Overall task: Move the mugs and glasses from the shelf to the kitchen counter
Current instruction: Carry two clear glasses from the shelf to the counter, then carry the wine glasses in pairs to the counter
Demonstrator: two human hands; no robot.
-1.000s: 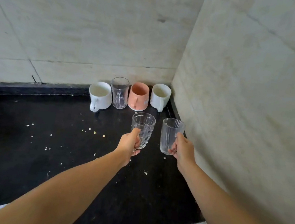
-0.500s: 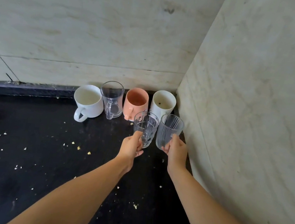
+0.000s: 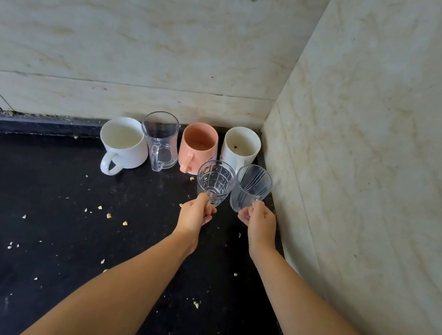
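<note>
Mugs: four standing on counter (image 3: 31,254) by back wall, left to right: white mug (image 3: 122,143), glass mug (image 3: 161,142), pink mug (image 3: 198,147), white mug (image 3: 241,149). Left hand (image 3: 196,215) gripping checkered glass (image 3: 215,180), right hand (image 3: 260,224) gripping ribbed glass (image 3: 251,187), both lowering near corner, seemingly not set down. Shelf out of view; remainder unknown.

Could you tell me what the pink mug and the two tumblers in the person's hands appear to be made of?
Pink mug: likely ceramic; opaque, smooth, softly matte. Left hand's tumbler: clear glass by its look, with a moulded grid pattern. Right hand's tumbler: clear glass too, with curved ribs; clear plastic cannot be excluded.
</note>
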